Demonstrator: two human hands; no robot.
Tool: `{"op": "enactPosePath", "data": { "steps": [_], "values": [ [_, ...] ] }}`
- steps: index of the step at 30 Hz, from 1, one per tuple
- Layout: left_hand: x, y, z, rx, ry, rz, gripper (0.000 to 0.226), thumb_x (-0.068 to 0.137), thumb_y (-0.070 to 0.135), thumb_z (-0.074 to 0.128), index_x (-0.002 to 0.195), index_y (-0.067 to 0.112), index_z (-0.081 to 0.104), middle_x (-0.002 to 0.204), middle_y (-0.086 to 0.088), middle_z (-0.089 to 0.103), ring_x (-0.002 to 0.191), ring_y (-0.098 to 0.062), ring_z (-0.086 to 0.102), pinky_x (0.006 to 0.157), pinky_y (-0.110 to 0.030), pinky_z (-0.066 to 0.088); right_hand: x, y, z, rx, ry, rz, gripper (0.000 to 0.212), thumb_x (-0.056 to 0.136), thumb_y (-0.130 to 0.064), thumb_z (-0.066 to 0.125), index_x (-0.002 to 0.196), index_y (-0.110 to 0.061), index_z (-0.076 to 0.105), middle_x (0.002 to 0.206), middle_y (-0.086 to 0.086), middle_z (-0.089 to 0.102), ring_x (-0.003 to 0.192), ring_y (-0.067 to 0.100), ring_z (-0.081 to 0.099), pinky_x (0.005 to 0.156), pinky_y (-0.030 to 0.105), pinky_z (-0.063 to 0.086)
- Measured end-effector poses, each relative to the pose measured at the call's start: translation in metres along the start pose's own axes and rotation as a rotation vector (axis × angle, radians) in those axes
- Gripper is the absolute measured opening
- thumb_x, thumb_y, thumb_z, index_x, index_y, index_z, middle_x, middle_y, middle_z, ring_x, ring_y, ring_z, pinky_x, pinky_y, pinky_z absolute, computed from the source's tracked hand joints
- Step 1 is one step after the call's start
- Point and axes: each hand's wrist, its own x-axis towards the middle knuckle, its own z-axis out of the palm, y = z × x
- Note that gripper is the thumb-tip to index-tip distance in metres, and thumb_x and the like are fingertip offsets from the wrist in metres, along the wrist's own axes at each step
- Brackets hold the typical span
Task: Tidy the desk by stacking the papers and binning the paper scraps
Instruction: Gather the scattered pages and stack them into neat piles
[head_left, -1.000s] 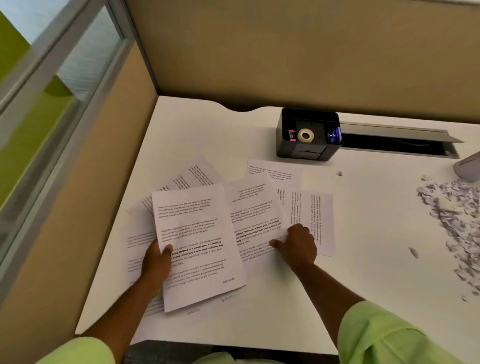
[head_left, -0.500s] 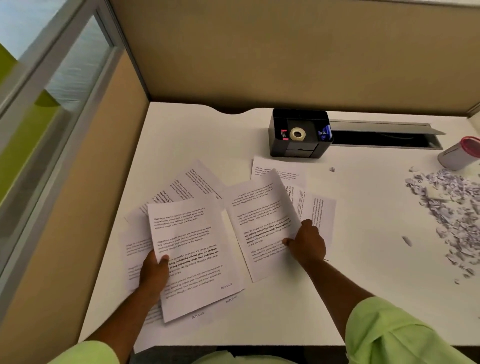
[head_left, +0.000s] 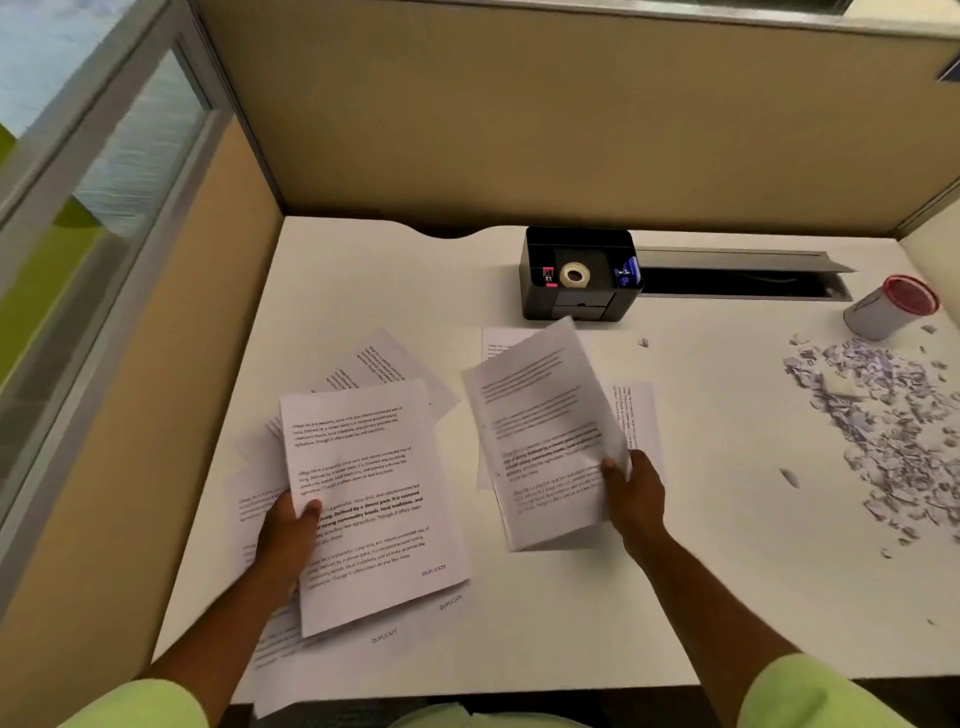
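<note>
A printed sheet (head_left: 540, 436) was pinched in the right hand (head_left: 636, 493) at 3 o'clock of the stack (head_left: 363, 499) gripped by the left hand (head_left: 285, 535), whose edges would best be squared before the sheet was laid on top.

Evenly lit from overhead, soft and fairly bright; faint shadows only. Motion blur on the lifted sheet (head_left: 540, 431), print smeared. Wide-angle bending at the edges; window (head_left: 104, 171) streaked, soft.
</note>
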Motion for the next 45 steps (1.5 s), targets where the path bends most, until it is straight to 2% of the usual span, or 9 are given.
{"op": "enactPosePath", "data": {
  "steps": [7, 11, 17, 21, 23, 28, 33, 39, 45],
  "values": [
    [0.003, 0.008, 0.008, -0.028, -0.007, 0.019, 0.036, 0.101, 0.014, 0.048, 0.138, 0.015, 0.052, 0.134, -0.013, 0.059, 0.119, -0.034, 0.056, 0.102, -0.047, 0.046, -0.014, 0.004, 0.001, 0.780, 0.214, 0.553, 0.042, 0.097, -0.006, 0.062, 0.138, -0.009, 0.054, 0.129, 0.011, 0.062, 0.110, 0.032, 0.061, 0.099, 0.049, 0.054],
    [-0.001, 0.013, 0.021, -0.033, -0.020, 0.027, 0.036, 0.101, 0.013, 0.048, 0.138, 0.014, 0.052, 0.133, -0.013, 0.059, 0.118, -0.034, 0.056, 0.101, -0.044, 0.046, -0.031, -0.009, 0.014, 0.894, 0.029, 0.623, 0.031, 0.093, -0.001, 0.068, 0.122, -0.013, 0.060, 0.114, 0.009, 0.069, 0.101, 0.029, 0.066, 0.089, 0.045, 0.057],
    [-0.005, 0.013, 0.030, -0.018, -0.028, 0.045, 0.037, 0.102, 0.014, 0.048, 0.138, 0.014, 0.052, 0.134, -0.012, 0.059, 0.119, -0.034, 0.056, 0.101, -0.043, 0.046, -0.030, -0.016, 0.040, 0.551, -0.200, 0.588, 0.033, 0.091, -0.015, 0.076, 0.120, -0.004, 0.064, 0.090, 0.012, 0.070, 0.071, 0.023, 0.061, 0.056, 0.031, 0.049],
    [-0.005, 0.010, 0.032, 0.001, -0.018, 0.042, 0.036, 0.102, 0.013, 0.048, 0.137, 0.012, 0.052, 0.134, -0.014, 0.058, 0.120, -0.035, 0.055, 0.099, -0.042, 0.046, -0.027, -0.008, 0.046, -0.043, -0.013, 0.402, 0.063, 0.086, -0.053, 0.073, 0.131, -0.014, 0.055, 0.128, 0.012, 0.060, 0.112, 0.032, 0.058, 0.097, 0.043, 0.052],
    [-0.005, 0.008, 0.033, 0.000, -0.022, 0.047, 0.035, 0.101, 0.011, 0.047, 0.137, 0.011, 0.052, 0.134, -0.014, 0.058, 0.120, -0.035, 0.055, 0.099, -0.042, 0.045, -0.025, -0.012, 0.045, -0.308, 0.112, 0.418, 0.078, 0.081, -0.068, 0.070, 0.133, -0.014, 0.047, 0.135, 0.018, 0.046, 0.125, 0.040, 0.046, 0.104, 0.053, 0.045],
    [0.000, 0.000, 0.033, -0.004, -0.023, 0.029, 0.036, 0.101, 0.010, 0.048, 0.137, 0.011, 0.051, 0.133, -0.014, 0.058, 0.120, -0.035, 0.055, 0.102, -0.044, 0.045, -0.004, -0.008, 0.045, -0.300, 0.203, 0.423, 0.127, 0.066, -0.080, 0.074, 0.155, -0.008, 0.018, 0.163, 0.023, 0.016, 0.153, 0.040, 0.012, 0.121, 0.058, 0.025],
    [0.004, -0.011, 0.035, 0.009, -0.031, 0.004, 0.036, 0.100, 0.010, 0.049, 0.136, 0.011, 0.052, 0.133, -0.014, 0.059, 0.120, -0.035, 0.056, 0.103, -0.045, 0.045, 0.017, 0.000, 0.055, -0.269, 0.127, 0.406, 0.159, 0.057, -0.080, 0.078, 0.157, -0.007, -0.021, 0.170, 0.016, -0.012, 0.157, 0.032, -0.012, 0.124, 0.058, 0.007],
    [0.007, -0.016, 0.037, -0.005, -0.049, -0.019, 0.036, 0.100, 0.011, 0.049, 0.137, 0.013, 0.052, 0.133, -0.011, 0.059, 0.120, -0.033, 0.056, 0.103, -0.044, 0.045, 0.026, -0.003, 0.059, -0.314, 0.075, 0.272, 0.142, 0.072, -0.056, 0.085, 0.160, -0.007, -0.015, 0.170, 0.014, 0.006, 0.159, 0.028, -0.002, 0.125, 0.055, 0.008],
    [0.009, -0.016, 0.033, -0.008, -0.055, -0.042, 0.035, 0.101, 0.012, 0.049, 0.136, 0.015, 0.052, 0.131, -0.011, 0.060, 0.118, -0.032, 0.057, 0.101, -0.045, 0.047, 0.015, -0.007, 0.060, -0.046, 0.165, 0.138, 0.107, 0.072, -0.022, 0.087, 0.156, -0.023, 0.020, 0.138, 0.009, 0.058, 0.130, 0.036, 0.053, 0.106, 0.056, 0.049]
  ]
}}
